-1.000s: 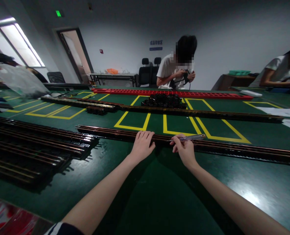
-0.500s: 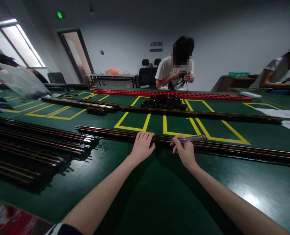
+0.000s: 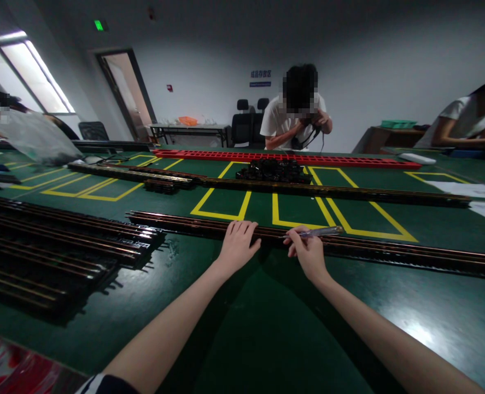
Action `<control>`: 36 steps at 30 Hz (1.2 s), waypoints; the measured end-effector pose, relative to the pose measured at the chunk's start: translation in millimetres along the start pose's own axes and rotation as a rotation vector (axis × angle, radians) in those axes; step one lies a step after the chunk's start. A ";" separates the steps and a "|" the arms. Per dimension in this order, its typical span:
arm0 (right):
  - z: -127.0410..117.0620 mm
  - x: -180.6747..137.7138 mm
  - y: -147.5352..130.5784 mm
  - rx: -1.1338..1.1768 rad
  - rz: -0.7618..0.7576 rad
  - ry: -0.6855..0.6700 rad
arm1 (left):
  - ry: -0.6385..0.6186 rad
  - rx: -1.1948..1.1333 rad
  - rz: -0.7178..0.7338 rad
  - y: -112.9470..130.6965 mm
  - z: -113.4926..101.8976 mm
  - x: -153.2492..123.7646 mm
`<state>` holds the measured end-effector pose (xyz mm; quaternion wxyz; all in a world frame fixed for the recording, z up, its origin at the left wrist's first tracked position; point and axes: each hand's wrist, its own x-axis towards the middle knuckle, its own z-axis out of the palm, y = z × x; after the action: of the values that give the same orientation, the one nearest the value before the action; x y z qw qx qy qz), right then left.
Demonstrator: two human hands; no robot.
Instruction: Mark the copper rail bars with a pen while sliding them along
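Nearest lies the smooth, glossy green worktop. On its left is a stack of long black strips with copper-coloured metal rods; their toothed ends look likely to catch on one another.

Just beyond, the right hand pinches a slim, purplish see-through tool with a thin tip between thumb and fingers. The handle slants off to the right and the tip points left at the strip beneath; whether it touches cannot be told. The tool looks light and hard, probably a little slick, so a hold close to the tip should steer it best.

The left hand lies palm down, its fingers slightly spread across the same piece, thumb apart: a long, narrow black strip, seemingly plastic, with copper-coloured metal rods. It lies crosswise on the worktop, before the person, running out of view on the right. It is probably stiff along the rods but apt to sag or twist if lifted at one end; two well-parted holds on its long edges would suit it, and pressing from above should curb sliding.

Farther off lie a second long, dark strip, a heap of small, shiny black parts, and a long red slotted rail.
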<state>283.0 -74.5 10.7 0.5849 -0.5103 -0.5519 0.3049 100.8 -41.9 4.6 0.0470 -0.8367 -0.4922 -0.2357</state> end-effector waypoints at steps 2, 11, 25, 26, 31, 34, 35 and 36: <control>0.3 0.2 0.9 0.002 0.000 0.006 | 0.006 0.015 0.002 0.7 0.0 0.5; 0.5 -0.7 -0.2 0.002 -0.003 0.003 | 0.010 0.041 -0.018 3.6 -0.5 1.7; 0.6 -3.0 -5.8 -0.095 -0.060 -0.022 | 0.072 0.103 -0.035 4.6 3.6 -2.7; 0.5 -3.1 -6.2 -0.097 -0.060 -0.022 | 0.071 0.106 -0.031 4.7 3.4 -2.7; 0.0 -2.6 -3.6 -0.108 -0.084 -0.030 | 0.051 0.113 -0.039 6.6 0.8 -2.4; 0.1 -2.2 -2.1 -0.102 -0.094 -0.025 | 0.054 0.103 -0.038 6.2 0.9 -2.0; 0.2 -2.2 -2.1 -0.100 -0.095 -0.025 | 0.052 0.098 -0.035 5.6 1.3 -1.9; 0.2 -2.2 -2.3 -0.099 -0.095 -0.025 | 0.047 0.090 -0.030 4.7 1.7 -1.8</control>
<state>281.9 -77.2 12.1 0.5658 -0.5080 -0.5971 0.2556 104.7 -45.3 3.0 0.0925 -0.8205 -0.5134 -0.2336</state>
